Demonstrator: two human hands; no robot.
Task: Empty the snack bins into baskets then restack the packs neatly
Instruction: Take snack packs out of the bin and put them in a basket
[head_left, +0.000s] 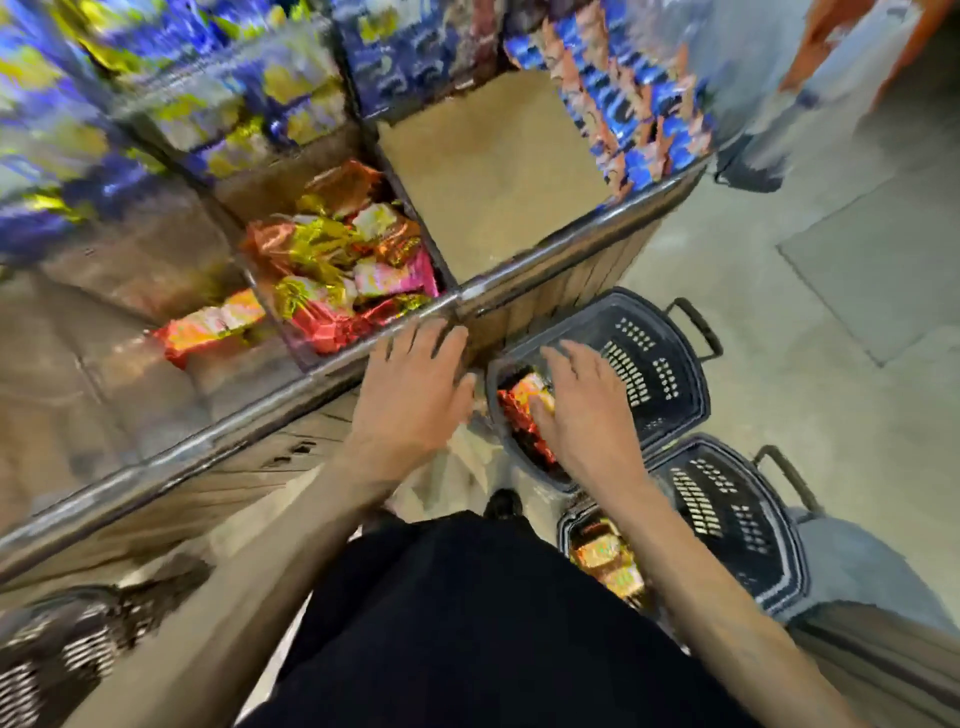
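Blue and yellow packs (218, 104) smear across the upper shelves on the head camera, blurred by motion, so none of their print reads. Bottom left, a slotted basket (57, 660) is cut off by the frame edge and blurred too. Dark trousers (467, 623) hide the ground below the arms.

Textures now: a shiny metal rail (260, 415) runs along the display's front edge, and behind it foil snack packs (343, 265) crinkle in red, gold and pink. The two grey baskets on the right are hard plastic with slotted walls and loop handles.

Containers: the middle bin (270, 322) is heaped with those foil packs. The right bin (493, 182) shows only a bare tan bottom, with blue packs (623, 104) lined along its far side. The upper basket (649, 358) sits on the floor (753, 291) against the display, with red-orange packs (524, 410) in its near end. The lower basket (737, 525) beside it holds gold packs (608, 561).

The left hand (415, 384) hovers palm down at the rail, fingers spread, holding nothing. The right hand (582, 410) is spread flat over the upper basket's packs; whether it touches them cannot be told.
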